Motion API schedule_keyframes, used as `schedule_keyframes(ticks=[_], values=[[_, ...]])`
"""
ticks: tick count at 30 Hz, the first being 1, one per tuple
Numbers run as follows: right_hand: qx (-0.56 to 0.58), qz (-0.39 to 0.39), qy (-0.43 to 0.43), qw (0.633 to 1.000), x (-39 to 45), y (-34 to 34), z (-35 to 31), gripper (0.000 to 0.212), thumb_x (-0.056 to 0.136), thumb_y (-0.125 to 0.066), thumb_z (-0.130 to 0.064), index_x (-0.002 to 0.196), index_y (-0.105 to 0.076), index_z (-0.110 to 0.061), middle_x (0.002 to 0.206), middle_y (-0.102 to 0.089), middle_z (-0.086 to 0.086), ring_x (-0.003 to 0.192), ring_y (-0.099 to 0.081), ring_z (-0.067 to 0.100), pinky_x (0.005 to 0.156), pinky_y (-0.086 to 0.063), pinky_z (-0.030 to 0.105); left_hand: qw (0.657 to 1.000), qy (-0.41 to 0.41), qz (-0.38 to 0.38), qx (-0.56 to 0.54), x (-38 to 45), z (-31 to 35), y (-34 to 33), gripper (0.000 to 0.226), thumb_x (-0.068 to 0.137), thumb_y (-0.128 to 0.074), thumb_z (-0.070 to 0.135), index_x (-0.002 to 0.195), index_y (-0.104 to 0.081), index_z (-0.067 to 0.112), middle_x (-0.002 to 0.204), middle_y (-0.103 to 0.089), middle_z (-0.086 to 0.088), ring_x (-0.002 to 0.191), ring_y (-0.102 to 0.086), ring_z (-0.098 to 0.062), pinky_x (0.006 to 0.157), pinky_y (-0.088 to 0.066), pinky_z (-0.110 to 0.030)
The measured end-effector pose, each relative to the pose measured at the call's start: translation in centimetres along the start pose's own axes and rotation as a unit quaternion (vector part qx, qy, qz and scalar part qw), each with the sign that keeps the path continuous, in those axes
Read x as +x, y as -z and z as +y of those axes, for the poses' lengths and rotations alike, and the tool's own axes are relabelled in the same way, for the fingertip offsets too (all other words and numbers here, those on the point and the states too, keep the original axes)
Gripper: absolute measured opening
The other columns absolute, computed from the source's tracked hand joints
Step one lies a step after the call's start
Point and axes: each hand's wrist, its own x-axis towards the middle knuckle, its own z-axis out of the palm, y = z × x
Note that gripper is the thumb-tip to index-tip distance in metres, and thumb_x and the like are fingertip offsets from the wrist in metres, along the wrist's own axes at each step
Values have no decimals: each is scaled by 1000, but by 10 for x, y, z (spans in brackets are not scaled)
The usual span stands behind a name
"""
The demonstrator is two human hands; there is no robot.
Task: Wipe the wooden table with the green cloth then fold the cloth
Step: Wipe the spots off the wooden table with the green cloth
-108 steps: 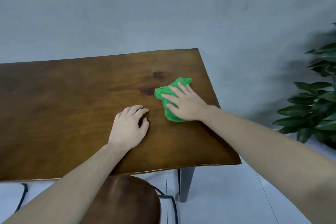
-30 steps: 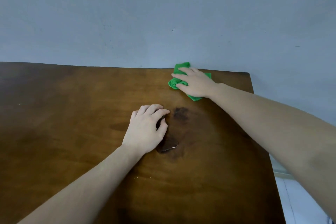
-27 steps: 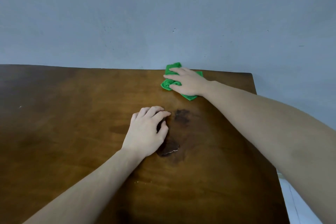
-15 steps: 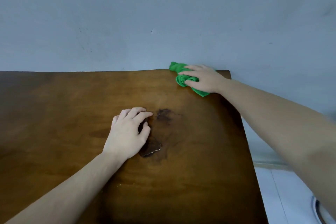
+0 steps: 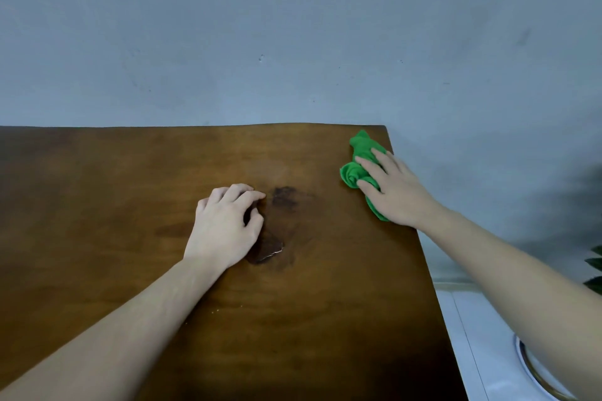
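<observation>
One bunched green cloth under right hand

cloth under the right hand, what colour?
Bright green, plain with no pattern. The cloth lies bunched under the right hand near the table's far right corner; head view.

- The left hand rests knuckles-up on the wooden table, mid-surface, fingers loosely curled under, holding nothing; its bare forearm runs back toward the near edge.
- The right hand lies palm-down near the far right corner, fingers straight, pressing the green cloth; its arm crosses the right edge.
</observation>
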Motion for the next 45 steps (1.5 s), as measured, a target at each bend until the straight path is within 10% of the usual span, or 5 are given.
schedule_keyframes(ticks=[12, 33, 45], values=[[-46, 46, -100, 993, 88, 6, 2, 58, 106, -27, -47, 160, -26, -26, 169, -14, 4, 152, -13, 33, 123, -11, 47, 1000, -1, 2, -4, 0, -2, -2, 34, 97, -41, 36, 126, -58, 37, 134, -50, 16, 129, -35, -12, 109, -30, -43], [-20, -72, 344, 936, 81, -37, -130, 49, 107, -38, -43, 155, -36, -34, 167, -22, -7, 153, -15, 22, 126, -9, 38, 997, 9, 71, 32, -4, 2, -2, 15, 91, -47, 39, 90, -58, 29, 97, -53, 14, 91, -48, -10, 80, -43, -32], [-57, -70, 158, 983, 144, -23, -121, 49, 106, -29, -51, 155, -27, -49, 171, -7, -2, 156, -5, 28, 126, -1, 45, 1000, 2, -1, 19, -6, -1, 7, 28, 96, -44, 43, 114, -61, 31, 125, -55, 12, 116, -48, -13, 99, -42, -33]])
